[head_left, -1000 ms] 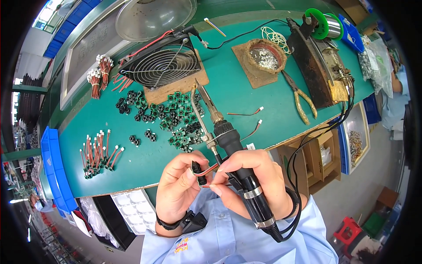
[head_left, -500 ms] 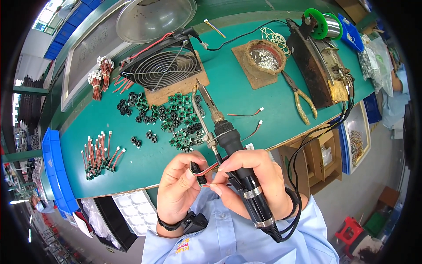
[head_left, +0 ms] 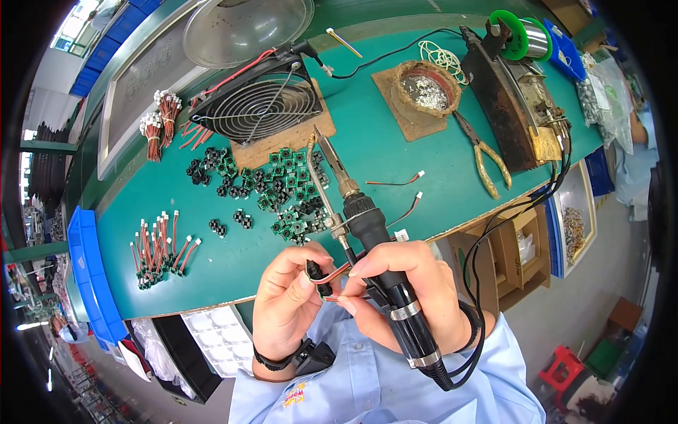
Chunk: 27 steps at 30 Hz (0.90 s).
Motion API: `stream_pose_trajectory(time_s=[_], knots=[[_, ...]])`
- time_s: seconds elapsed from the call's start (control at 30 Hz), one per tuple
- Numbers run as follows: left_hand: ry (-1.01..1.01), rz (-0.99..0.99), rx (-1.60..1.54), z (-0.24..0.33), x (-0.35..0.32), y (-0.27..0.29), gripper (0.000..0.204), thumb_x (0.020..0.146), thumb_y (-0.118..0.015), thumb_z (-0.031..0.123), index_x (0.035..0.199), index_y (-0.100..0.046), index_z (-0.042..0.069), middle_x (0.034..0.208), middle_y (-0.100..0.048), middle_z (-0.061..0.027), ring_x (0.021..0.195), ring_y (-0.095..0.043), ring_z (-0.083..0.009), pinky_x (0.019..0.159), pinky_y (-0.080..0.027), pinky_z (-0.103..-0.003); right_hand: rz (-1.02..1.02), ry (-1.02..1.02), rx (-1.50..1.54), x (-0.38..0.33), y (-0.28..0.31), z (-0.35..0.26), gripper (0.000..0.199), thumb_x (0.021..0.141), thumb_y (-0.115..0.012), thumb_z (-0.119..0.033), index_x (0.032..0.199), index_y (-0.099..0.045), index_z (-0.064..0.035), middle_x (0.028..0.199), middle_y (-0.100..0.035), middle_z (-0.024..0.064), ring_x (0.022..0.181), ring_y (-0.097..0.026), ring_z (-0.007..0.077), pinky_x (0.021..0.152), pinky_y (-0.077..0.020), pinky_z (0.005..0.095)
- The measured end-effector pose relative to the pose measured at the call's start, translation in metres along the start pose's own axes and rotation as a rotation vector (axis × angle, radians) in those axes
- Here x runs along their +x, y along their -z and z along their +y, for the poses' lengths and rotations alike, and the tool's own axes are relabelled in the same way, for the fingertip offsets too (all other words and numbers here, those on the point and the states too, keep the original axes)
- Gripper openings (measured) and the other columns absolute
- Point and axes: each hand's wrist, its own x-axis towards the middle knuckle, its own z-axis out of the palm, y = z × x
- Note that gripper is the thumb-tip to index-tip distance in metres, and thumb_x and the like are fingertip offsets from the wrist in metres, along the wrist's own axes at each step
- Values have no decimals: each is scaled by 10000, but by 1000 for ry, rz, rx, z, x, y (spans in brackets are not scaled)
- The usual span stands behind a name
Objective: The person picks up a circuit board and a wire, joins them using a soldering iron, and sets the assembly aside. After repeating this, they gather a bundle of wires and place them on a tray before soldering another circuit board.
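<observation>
**INSPECTION NOTE: BOTH GRIPS CLOSED, PART HELD AT BENCH FRONT**

We find the L hand (head_left: 279,300) closed, thumb and fingertips pinching a small black part (head_left: 315,271). Loc. of part: approx. ctr. of view, just off the near edge of the green bench (head_left: 226,283), before the blue shirt (head_left: 353,378). Red, white & dark leads (head_left: 337,273) run from the part twd. the other hand.

We find the R hand (head_left: 439,297) closed round the handle of a soldering iron (head_left: 373,227); its thumb & index tips are at the leads. We cannot tell if they pinch them or only touch. The iron's tip points up and slightly L, w/ a thin metal tube (head_left: 319,180) clamped alongside.

On bench we note: a pile of black & green parts (head_left: 286,191), ctr.-L; a standing group of wired pieces (head_left: 157,254), far L, nr. a blue bin (head_left: 95,279); a black fan (head_left: 261,109) on a wooden board (head_left: 279,150); two loose leads (head_left: 393,183) w/ white plugs, R of iron.

Upper R, we log a bowl (head_left: 405,99) of silvery bits, pliers (head_left: 477,144) beside it, a dark metal stand (head_left: 496,106), and a green reel (head_left: 514,35) of wire.
</observation>
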Motion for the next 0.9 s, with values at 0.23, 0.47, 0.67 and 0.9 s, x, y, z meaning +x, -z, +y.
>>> stream_pose_trajectory(time_s=[0.23,0.47,0.67,0.9], knots=[[29,1,-17,0,0,1,286,882,-581,205,1049,-524,-20,962,-480,-96,808,-541,-206,701,-448,-300,-3,-16,-17,-1,1,-1,422,679,-718,64,1009,-468,-22,770,-623,76,650,-645,147,573,-495,255],[24,-28,-14,0,0,2,292,881,-582,211,1045,-519,-22,963,-488,-95,821,-537,-192,700,-440,-291,-7,-19,-14,-1,2,-2,426,669,-726,66,1006,-478,-14,782,-626,85,670,-647,155,589,-500,259],[4,-15,26,1,-1,1,281,886,-574,206,1036,-518,-26,959,-503,-93,847,-526,-178,737,-430,-283,-62,3,2,0,4,3,440,663,-718,80,1020,-480,-16,797,-632,85,688,-644,168,600,-497,258],[33,2,5,3,0,0,275,890,-570,204,1024,-520,-31,960,-508,-92,858,-523,-169,767,-422,-279,-70,4,8,2,4,3,439,664,-712,83,1024,-482,-19,809,-640,84,681,-639,167,604,-494,260]])
